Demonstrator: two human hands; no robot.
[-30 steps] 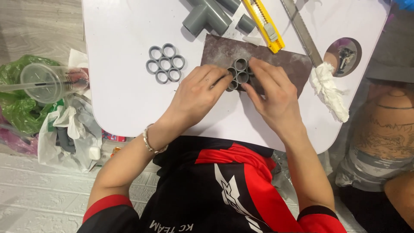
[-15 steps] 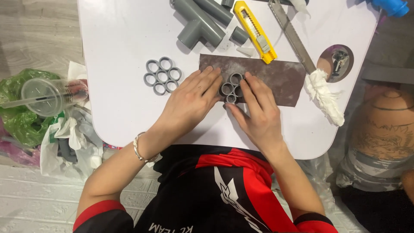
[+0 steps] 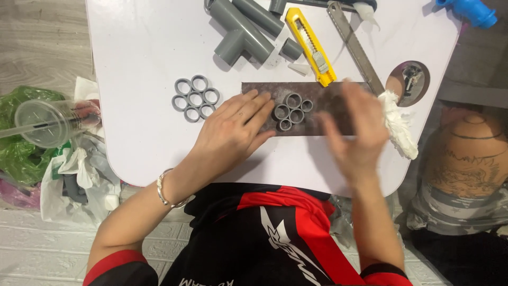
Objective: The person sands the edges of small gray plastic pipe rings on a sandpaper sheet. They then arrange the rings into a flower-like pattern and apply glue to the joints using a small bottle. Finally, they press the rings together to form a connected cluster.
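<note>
white table (image 3: 137, 63) fills the view, with a dark brown sheet (image 3: 264, 90) lying near its front edge. on that sheet sits a small ring cluster (image 3: 291, 110) of grey pipe slices, just past the left fingertips. left hand (image 3: 233, 132) lies flat, fingers (image 3: 254, 103) straight and slightly spread, tips touching the cluster's left side. right hand (image 3: 357, 127) is blurred, open with fingers apart, lifted just right of the cluster and gripping nothing. left of the left fingers lies a finished flower of rings (image 3: 195, 98). beyond the fingertips lie a grey tee pipe (image 3: 238, 37), a yellow knife (image 3: 311, 46) and a saw blade (image 3: 355, 46). a white rag (image 3: 398, 124) lies right of the right hand.
</note>
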